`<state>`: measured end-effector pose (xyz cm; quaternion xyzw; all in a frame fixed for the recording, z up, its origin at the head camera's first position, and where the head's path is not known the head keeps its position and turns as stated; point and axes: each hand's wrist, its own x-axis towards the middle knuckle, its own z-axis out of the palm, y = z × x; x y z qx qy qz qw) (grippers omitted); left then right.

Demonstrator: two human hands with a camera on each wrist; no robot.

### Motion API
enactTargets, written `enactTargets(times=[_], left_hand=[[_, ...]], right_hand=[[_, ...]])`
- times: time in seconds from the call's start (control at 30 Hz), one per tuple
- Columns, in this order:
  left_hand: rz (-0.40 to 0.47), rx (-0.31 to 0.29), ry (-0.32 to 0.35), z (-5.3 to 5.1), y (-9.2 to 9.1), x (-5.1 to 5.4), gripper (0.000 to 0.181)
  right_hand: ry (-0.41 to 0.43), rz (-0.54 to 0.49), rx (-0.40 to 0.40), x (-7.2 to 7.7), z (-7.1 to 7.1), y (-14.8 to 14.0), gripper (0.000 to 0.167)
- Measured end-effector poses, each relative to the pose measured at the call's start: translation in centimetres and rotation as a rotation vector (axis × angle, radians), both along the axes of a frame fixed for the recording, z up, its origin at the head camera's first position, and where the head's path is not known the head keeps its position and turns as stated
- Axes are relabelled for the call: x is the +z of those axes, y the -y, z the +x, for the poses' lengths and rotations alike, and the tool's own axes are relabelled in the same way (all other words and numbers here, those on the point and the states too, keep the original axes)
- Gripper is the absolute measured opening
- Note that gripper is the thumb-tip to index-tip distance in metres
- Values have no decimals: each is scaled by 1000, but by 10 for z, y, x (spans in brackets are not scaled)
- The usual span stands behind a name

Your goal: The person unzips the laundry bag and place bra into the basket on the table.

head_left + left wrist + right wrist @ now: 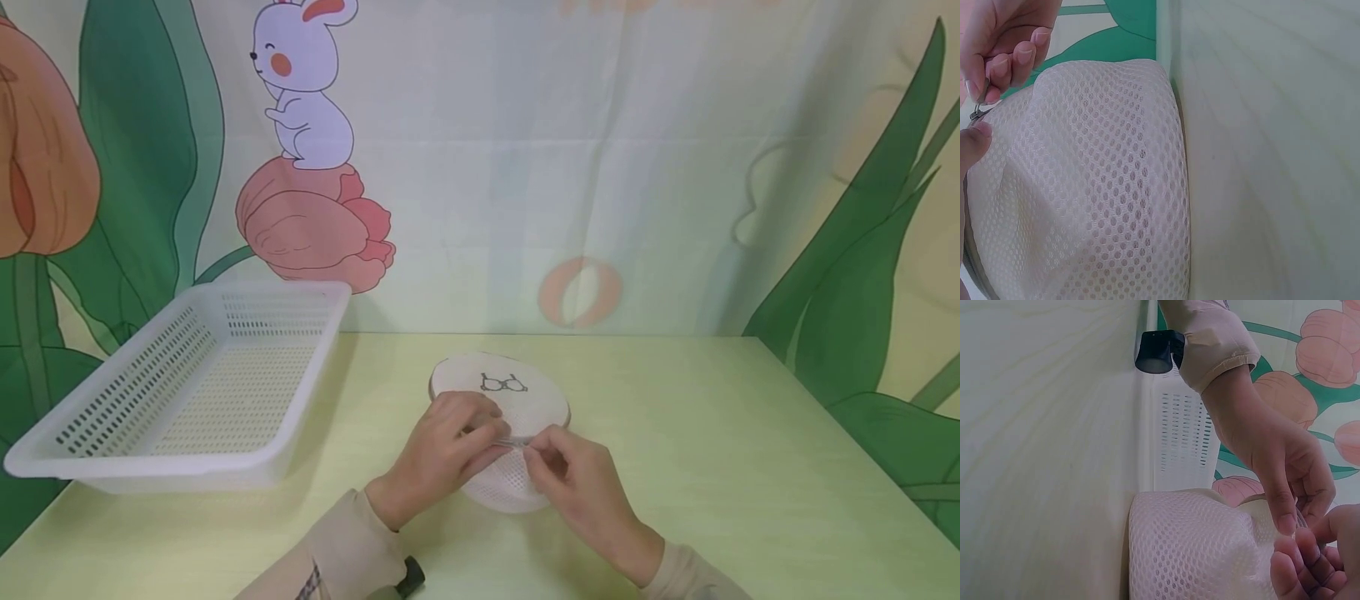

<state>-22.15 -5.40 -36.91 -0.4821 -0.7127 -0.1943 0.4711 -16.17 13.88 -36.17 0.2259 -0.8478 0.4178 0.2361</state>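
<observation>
A white mesh laundry bag stands on the table with a round pale top that bears a drawing of glasses. My right hand pinches a small zipper pull, clearest in the left wrist view. Opposite it, my left hand pinches the zipper edge of the bag, its thumb close to the slider. In the right wrist view the left hand and right hand nearly meet at the zipper, and the fingers hide most of it. Whatever the bag may contain is not visible.
A white plastic basket with slotted walls stands on the table, left of the bag. Behind the table hangs a printed cloth with a rabbit and tulips. A black device sits at the left wrist.
</observation>
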Motion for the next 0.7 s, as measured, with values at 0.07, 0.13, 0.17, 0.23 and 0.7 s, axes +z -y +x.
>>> enactTargets(times=[0.07,0.13,0.17,0.23,0.7], left_hand=[[-1,1,2,0,0,0,17],[-2,1,5,-1,1,0,17],[-2,1,3,-1,1,0,17],[-2,0,3,-1,1,0,17],[-3,-12,20,-2,2,-1,17]], right_hand=[[-5,0,-3,0,0,0,12],[-9,-2,-5,0,0,0,13],[-11,-3,-6,1,0,0,13],[-14,-3,-8,1,0,0,13],[-35,-6,-6,1,0,-1,14]])
